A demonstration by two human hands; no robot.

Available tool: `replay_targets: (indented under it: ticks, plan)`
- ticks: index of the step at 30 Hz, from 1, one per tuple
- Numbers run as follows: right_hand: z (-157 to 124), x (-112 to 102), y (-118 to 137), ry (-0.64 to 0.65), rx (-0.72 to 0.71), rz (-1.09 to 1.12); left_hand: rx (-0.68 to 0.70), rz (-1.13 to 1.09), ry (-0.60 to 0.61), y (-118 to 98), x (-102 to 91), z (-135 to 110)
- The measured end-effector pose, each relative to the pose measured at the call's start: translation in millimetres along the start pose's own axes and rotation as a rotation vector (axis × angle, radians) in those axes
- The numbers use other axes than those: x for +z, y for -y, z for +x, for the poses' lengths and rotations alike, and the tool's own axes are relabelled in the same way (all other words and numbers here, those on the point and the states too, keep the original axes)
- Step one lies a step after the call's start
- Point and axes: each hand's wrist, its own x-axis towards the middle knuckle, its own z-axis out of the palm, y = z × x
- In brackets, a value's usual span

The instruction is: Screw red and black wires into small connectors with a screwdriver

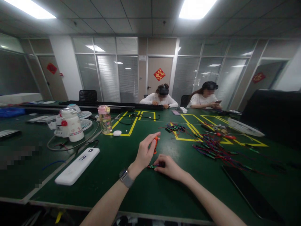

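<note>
My left hand (145,153) is raised over the green table (150,188), fingers pinched on a small orange-handled screwdriver (155,145) that stands upright with its tip down. A watch is on that wrist. My right hand (168,166) rests on the table just to the right, fingers closed on a small dark connector piece (152,166) with green and red bits. The screwdriver's tip meets this piece.
A white power bank (77,165) lies at left. Behind it stand a white jug (71,124), a pink-lidded bottle (104,119) and a fan. A heap of red and green wired connectors (211,147) spreads at right, near a dark tablet (249,191). Two people sit across the table.
</note>
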Motion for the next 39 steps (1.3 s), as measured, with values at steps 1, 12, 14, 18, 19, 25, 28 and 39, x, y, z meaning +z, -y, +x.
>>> replay_targets:
  ticks: [1, 12, 14, 18, 19, 25, 28, 39]
  plan:
    - [-0.2, 0.0, -0.6, 0.000, 0.004, 0.001, -0.006, -0.003, -0.007, 0.1, 0.5, 0.1]
    - [-0.5, 1.6, -5.8, -0.001, -0.001, 0.013, 0.014, 0.181, -0.134, -2.8, -1.2, 2.8]
    - [-0.9, 1.4, -4.5, -0.005, -0.006, 0.006, 0.009, 0.158, -0.101, -3.9, -2.1, 2.4]
    - [-2.1, 1.7, -2.4, -0.029, -0.043, -0.032, 0.013, 0.055, -0.038, -6.7, -4.2, 2.8]
    - [-2.3, 2.1, -2.2, -0.036, -0.049, -0.045, 0.011, 0.031, -0.035, -7.2, -4.4, 3.2]
    - [-3.2, 8.0, -0.4, -0.054, -0.008, -0.123, -0.058, -0.077, -0.048, -7.3, -2.3, 3.9]
    - [-3.3, 9.3, 3.8, -0.031, 0.021, -0.138, -0.046, -0.036, -0.099, -5.4, -1.0, 3.8]
    - [-2.1, 5.0, 7.1, -0.019, 0.021, -0.163, -0.024, -0.024, -0.021, -6.7, -2.6, 2.2]
